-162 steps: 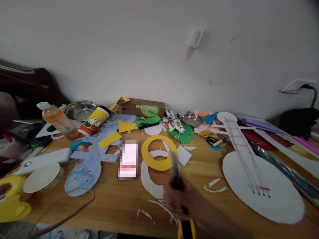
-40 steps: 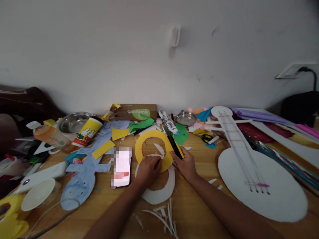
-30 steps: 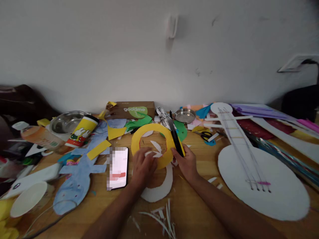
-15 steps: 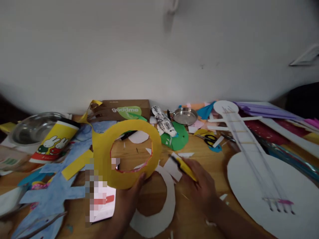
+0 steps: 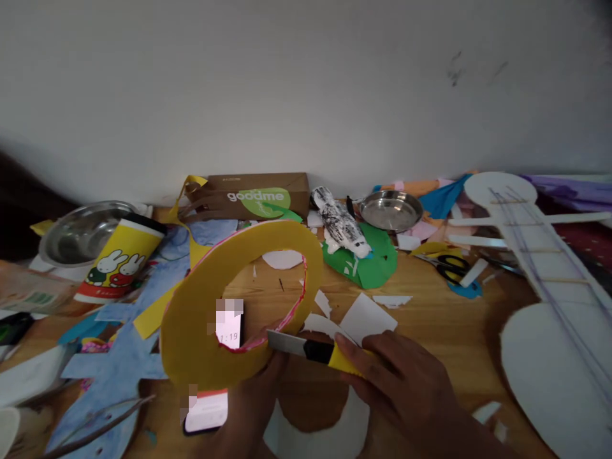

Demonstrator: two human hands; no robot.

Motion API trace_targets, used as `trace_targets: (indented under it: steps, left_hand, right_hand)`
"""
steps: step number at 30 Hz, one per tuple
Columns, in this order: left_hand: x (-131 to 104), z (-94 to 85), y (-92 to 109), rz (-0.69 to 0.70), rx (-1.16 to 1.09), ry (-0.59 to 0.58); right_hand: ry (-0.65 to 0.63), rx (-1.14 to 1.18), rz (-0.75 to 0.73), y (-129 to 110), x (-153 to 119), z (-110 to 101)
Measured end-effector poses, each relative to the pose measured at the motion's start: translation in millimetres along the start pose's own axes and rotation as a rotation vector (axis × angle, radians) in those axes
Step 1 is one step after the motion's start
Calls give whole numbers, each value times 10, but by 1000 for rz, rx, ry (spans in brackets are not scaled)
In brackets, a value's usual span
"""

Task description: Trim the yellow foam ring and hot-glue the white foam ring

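My left hand [image 5: 255, 395] grips a yellow ring [image 5: 189, 319] by its lower edge and holds it tilted above the table. Pinkish-red marks run along the ring's inner edge. In my right hand [image 5: 396, 382] is a utility knife [image 5: 342, 360] with a yellow and black handle. Its bare blade points left and lies at the ring's lower inner edge; whether it touches cannot be made out. Below both hands a white cut-out ring [image 5: 329, 430] rests on the wood, partly covered. A phone [image 5: 206, 411] with a lit screen shows behind and under the yellow ring.
White scraps [image 5: 368, 319] lie beyond my right hand. Further back are scissors [image 5: 452, 269], a metal dish [image 5: 391, 210], a black-and-white model animal [image 5: 339, 223] and a brown box [image 5: 215, 191]. A white banjo-like cut-out [image 5: 549, 357] lies right; a yellow cup [image 5: 119, 258] and steel bowl [image 5: 71, 239] left.
My right hand has brought the knife left to the ring's edge, blade now pointing left. The yellow ring has tilted and turned. The view has shifted left.
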State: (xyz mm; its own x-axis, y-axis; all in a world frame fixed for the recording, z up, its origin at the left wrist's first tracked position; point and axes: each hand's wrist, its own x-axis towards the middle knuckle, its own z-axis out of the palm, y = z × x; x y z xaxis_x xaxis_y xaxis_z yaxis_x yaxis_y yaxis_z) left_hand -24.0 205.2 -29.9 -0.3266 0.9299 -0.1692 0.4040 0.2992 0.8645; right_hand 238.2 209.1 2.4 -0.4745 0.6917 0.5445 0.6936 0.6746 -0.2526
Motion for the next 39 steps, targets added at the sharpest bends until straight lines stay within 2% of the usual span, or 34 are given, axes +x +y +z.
trace_targets:
  steps: [4, 11, 15, 17, 20, 22, 23, 25, 28, 29, 31, 34, 36, 39]
  left_hand:
    - [-11, 7, 68, 8, 22, 3]
    - [-36, 84, 188, -61, -39, 147]
    - [-21, 88, 275, 53, -126, 32]
    - [-16, 74, 297, 74, -157, -3]
    - [-14, 50, 265, -42, -176, 26]
    - [-5, 38, 212, -71, -170, 41]
    - [6, 33, 180, -38, -148, 51]
    - [37, 22, 112, 116, -60, 69]
    - [80, 1, 25, 324, 104, 49]
    - [84, -8, 14, 333, 140, 32]
    - [73, -34, 44, 258, 179, 40]
    - [32, -95, 221, 114, 234, 102]
    - [13, -128, 366, 139, 253, 65]
    - [8, -100, 489, 224, 117, 58]
  right_hand:
    - [3, -14, 27, 43, 10, 8]
    - [54, -73, 117, 114, 52, 14]
    - [133, 6, 185, 160, 16, 44]
    - [173, 121, 285, 183, -14, 86]
    - [239, 316, 516, 199, -44, 162]
    - [264, 498, 637, 202, -44, 190]
    - [242, 597, 670, 206, -39, 190]
    - [155, 727, 691, 223, -24, 159]
    - [-8, 674, 675, 278, 0, 68]
    - [-59, 643, 668, 301, 7, 40]
    - [-190, 634, 656, 339, 27, 5]
    - [-313, 711, 678, 347, 65, 14]
    - [-329, 762, 726, 312, 87, 44]
    - [-364, 800, 803, 227, 98, 82]
